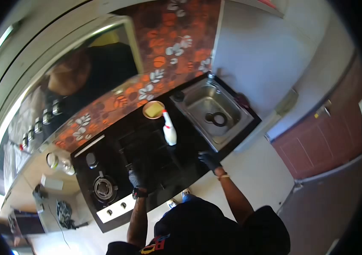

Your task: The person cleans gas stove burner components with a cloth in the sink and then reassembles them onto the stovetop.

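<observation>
My left hand (pixel 136 179), in a dark glove, is closed at the near side of the black hob. Whatever it grips merges with dark bars and cannot be made out. Over the counter's front edge, beside the sink, my right hand (pixel 209 160) is open in a dark glove, fingers stretched out, holding nothing I can see. A white spray bottle (pixel 170 135) with a red-and-white nozzle lies or stands between and beyond the hands. Behind its nozzle, a round bowl (pixel 145 114) holds a yellow sponge (pixel 154 109).
Left of my left hand is a gas burner (pixel 104 188), with control knobs (pixel 123 205) along the front. A steel sink (pixel 198 102) with a tap (pixel 210 78) and dark round pieces inside is at right. Glass jars (pixel 64 164) stand far left. A cooker hood (pixel 132 46) overhangs.
</observation>
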`<state>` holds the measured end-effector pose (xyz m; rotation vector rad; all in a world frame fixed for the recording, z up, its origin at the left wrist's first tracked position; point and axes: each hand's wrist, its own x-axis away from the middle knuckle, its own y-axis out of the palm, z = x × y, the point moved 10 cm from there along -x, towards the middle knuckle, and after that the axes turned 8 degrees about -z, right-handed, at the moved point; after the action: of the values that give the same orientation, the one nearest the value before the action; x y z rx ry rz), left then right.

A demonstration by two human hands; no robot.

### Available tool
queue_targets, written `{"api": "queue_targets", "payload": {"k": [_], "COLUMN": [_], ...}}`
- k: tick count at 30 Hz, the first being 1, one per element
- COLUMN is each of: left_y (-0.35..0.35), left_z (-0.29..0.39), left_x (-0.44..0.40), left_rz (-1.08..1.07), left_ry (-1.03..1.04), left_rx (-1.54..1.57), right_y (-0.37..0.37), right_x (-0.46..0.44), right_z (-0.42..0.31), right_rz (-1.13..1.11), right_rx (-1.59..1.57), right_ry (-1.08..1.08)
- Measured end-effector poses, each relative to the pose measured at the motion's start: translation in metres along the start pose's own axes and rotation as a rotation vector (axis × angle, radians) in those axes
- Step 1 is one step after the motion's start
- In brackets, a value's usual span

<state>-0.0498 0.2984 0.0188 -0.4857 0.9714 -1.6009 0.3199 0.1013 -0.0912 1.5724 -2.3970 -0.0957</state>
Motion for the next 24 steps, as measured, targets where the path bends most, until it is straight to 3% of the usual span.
{"api": "queue_targets", "payload": {"k": [1,2,3,4,5,6,7,8,9,12,14,24], "left_y": [-0.007,-0.001,-0.031,-0.058,-0.052,-0.057,-0.089,-0.119,-0.123,-0.124,-0.117,-0.115], "left_z": [-0.015,-0.056,-0.066,-0.076,-0.147,-0.209,-0.213,-0.211,-0.236,-0.281,-0.298,-0.279], "left_x": [-0.001,-0.009,-0.023,-0.038,-0.063,-0.085,-0.104,-0.121,-0.133,-0.159,-0.165,-0.166], "left_rz": [0.023,-0.018,0.184,0.377,0.419,0.454,0.431,0.402,0.312,0.045,-0.064,-0.185], "left_ry": [-0.052,-0.196,-0.122,-0.034,-0.062,-0.078,-0.162,-0.242,-0.355,-0.638,-0.703,-0.415], "left_rx": [-0.033,-0.102,-0.113,-0.130,-0.041,0.059,-0.071,-0.197,-0.233,-0.323,-0.336,-0.355], "right_y": [-0.006,-0.024,-0.063,-0.064,-0.077,-0.086,-0.096,-0.101,-0.102,-0.112,-0.123,-0.127], "right_x": [-0.006,-0.007,-0.029,-0.017,-0.002,0.008,0.018,0.025,0.038,0.056,0.065,0.073], "right_z": [0.006,0.017,0.064,0.037,0.014,-0.002,-0.015,-0.023,-0.036,-0.053,-0.055,-0.057], "right_rz": [-0.043,-0.029,-0.122,-0.109,0.039,0.099,0.169,0.262,0.359,0.381,0.408,0.450], "right_rx": [-0.013,-0.069,-0.152,-0.315,-0.111,-0.068,-0.025,0.040,0.107,0.165,0.160,0.182], "right_ry": [-0.006,0.127,0.087,0.132,0.217,0.149,0.071,0.169,0.269,0.256,0.268,0.293]}}
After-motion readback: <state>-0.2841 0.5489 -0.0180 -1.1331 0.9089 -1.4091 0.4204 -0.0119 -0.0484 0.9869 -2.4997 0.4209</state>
